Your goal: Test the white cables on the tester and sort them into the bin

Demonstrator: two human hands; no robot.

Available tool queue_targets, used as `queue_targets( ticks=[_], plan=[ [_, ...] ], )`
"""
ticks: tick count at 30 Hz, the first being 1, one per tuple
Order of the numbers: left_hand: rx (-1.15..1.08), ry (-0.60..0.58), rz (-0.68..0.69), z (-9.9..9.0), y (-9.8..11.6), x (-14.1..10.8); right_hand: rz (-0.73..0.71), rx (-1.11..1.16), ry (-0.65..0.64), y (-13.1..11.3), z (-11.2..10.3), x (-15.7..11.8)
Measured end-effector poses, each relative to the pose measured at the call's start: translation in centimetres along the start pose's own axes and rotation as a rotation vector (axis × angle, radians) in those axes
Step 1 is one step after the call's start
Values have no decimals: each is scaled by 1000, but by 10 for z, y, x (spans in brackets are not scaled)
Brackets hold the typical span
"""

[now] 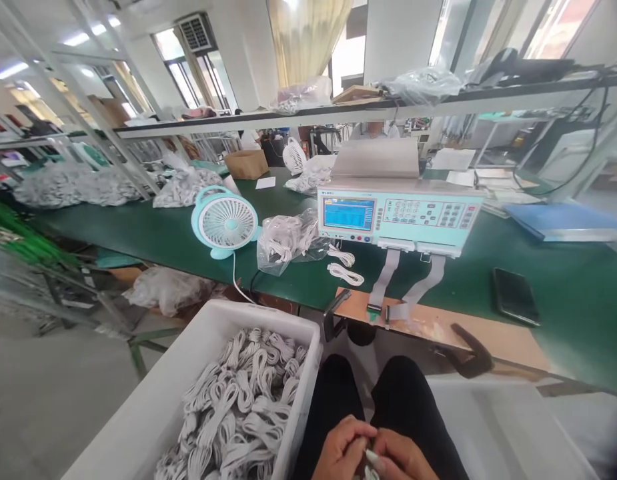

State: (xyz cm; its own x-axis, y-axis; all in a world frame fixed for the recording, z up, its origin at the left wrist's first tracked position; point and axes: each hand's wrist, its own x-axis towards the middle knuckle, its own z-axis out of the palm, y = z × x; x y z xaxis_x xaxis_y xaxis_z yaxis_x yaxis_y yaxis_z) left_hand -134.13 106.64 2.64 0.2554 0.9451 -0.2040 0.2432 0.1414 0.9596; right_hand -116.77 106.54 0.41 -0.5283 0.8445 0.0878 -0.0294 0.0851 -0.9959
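Note:
Low in the view, above my lap, my left hand [342, 445] and my right hand [404, 455] come together with bent fingers. Between them shows a bit of white cable [371, 460]; most of it is hidden by the fingers and the lower edge. To the left stands a white plastic bin [153, 373] holding many bundled white cables [248, 393]. On the green table ahead, two coiled white cables [345, 274] lie beside a clear bag of cables [285, 240].
A light-blue tester [428, 217] has two ribbon cables [387, 277] running to a wooden board [493, 340] with clamps [468, 353]. A fan [225, 223] stands left, a phone [515, 295] and blue folder [568, 221] right. Below right is a white container [503, 427].

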Motion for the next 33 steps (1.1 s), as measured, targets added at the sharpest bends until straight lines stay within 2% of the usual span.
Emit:
queue_targets(
  ticks=[2, 4, 7, 10, 11, 13, 15, 19, 22, 25, 28, 31, 33],
  plan=[
    [-126, -71, -48, -3, 9, 9, 67, 2, 103, 8, -3, 4],
    [-287, -69, -152, 2, 19, 22, 96, -41, 215, 10, -8, 11],
    [-480, 61, -282, 17, 33, 47, 63, -120, 392, 6, -20, 24],
    [-601, 157, -277, 29, 41, 71, -71, -248, 528, 1, -35, 34],
    [-624, 190, -264, 31, 42, 77, -130, -299, 515, -1, -40, 36],
    [-624, 266, -239, 32, 40, 87, -234, -385, 409, -4, -51, 38],
    [-526, 316, -195, 30, 36, 93, -282, -429, 292, -8, -62, 39],
    [-245, 245, -43, 24, 33, 98, -251, -417, 194, -18, -78, 43],
    [-201, 222, -22, 21, 34, 100, -236, -387, 150, -24, -84, 47],
    [-156, 235, -35, 21, 39, 103, -232, -394, 134, -24, -85, 51],
    [-96, 220, -29, 23, 43, 106, -204, -405, 173, -18, -85, 53],
    [4, 230, 29, 26, 46, 108, -105, -377, 241, -13, -85, 56],
    [65, 254, 75, 28, 45, 110, -103, -394, 277, -12, -87, 59]
  ],
)
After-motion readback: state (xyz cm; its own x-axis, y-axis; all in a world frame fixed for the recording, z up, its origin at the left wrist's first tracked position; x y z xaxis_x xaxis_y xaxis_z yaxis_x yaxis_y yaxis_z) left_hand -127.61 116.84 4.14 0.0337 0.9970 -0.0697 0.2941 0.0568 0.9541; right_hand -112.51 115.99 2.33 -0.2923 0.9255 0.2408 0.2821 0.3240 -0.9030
